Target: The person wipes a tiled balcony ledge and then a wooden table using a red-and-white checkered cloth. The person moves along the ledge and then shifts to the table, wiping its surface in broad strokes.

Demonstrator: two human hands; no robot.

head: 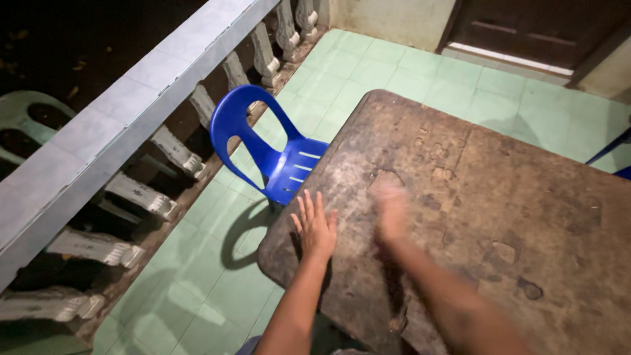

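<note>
A worn, stained brown table (pixel 499 197) fills the right half of the head view. My left hand (pixel 315 227) lies flat on its near left corner, palm down, fingers spread, holding nothing. My right hand (pixel 391 210) is over the tabletop a little to the right; it is blurred by motion, so its fingers are hard to read. No object shows in it.
A blue plastic chair (pixel 263 148) stands on the green tiled floor (pixel 368 72) against the table's left edge. A grey concrete balustrade (pixel 125 118) runs along the left. A dark door (pixel 539 26) is at the top right. Another blue chair part (pixel 614 158) pokes in at right.
</note>
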